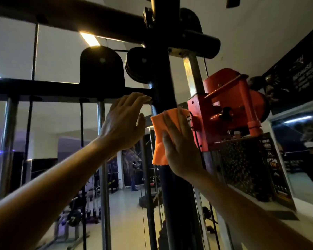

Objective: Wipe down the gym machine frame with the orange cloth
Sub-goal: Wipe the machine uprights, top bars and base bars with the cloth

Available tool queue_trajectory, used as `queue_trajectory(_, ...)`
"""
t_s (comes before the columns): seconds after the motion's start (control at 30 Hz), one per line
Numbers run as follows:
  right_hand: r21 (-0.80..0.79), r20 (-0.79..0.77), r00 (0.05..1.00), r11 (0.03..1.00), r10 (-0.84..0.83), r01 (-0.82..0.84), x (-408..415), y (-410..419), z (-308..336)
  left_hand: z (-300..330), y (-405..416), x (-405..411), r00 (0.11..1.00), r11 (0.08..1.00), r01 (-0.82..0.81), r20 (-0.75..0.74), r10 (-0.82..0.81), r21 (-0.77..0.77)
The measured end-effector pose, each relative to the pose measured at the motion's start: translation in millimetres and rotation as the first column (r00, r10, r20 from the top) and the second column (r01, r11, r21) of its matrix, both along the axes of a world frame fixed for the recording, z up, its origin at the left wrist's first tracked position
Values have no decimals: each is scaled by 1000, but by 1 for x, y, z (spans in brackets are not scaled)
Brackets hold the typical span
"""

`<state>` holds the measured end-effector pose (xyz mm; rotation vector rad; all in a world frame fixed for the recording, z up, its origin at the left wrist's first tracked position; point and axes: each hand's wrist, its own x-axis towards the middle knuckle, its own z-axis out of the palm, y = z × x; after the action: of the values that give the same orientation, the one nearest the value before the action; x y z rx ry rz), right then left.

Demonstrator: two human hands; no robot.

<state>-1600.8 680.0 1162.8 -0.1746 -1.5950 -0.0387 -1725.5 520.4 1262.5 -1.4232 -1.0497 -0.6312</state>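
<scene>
Dim gym — right hand [179, 147] presses orange cloth [161, 139] on black upright [167, 73].

Plain bright orange cloth [159, 139] with no print, lying against the matte black steel upright post [165, 73]; red-orange painted metal carriage block [222, 109] beside it; black perforated panel [242, 163] speckled with orange dots; black wall banner [300, 76] carrying pale lettering; off-white ceiling [260, 33].
</scene>
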Motion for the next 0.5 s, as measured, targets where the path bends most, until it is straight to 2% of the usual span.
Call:
queue_trajectory(0.07, -23, -4, 1000, 1000, 9, -9, 2, -2, 24, -8, 2, 8, 989, 992, 123, 85, -122, -10)
queue_trajectory(0.13, -54, 12, 1000, 998, -20, 21, 3, -6, 49, -10, 4, 20, 937, 968, 249, 259, -234, -24)
queue_trajectory(0.2, -45, 6, 997, 996, -73, 73, -1, -8, 51, -5, 6, 30, 816, 946, 325, 504, -285, 8)
queue_trajectory(0.27, 1, -35, 994, 994, -106, 106, -3, -8, 21, 0, 8, 38, 635, 915, 402, 709, -306, 36)
queue_trajectory(0.33, 5, -58, 991, 993, -121, 121, -4, -10, -32, 2, 11, 39, 494, 864, 503, 813, -308, 22)
queue_trajectory(0.4, -19, -41, 993, 994, -108, 107, -2, -15, -82, 1, 12, 40, 399, 801, 598, 877, -269, -27)
queue_trajectory(0.5, -39, -6, 998, 997, -60, 59, 2, -16, -94, -3, 14, 43, 313, 715, 698, 919, -241, -50)
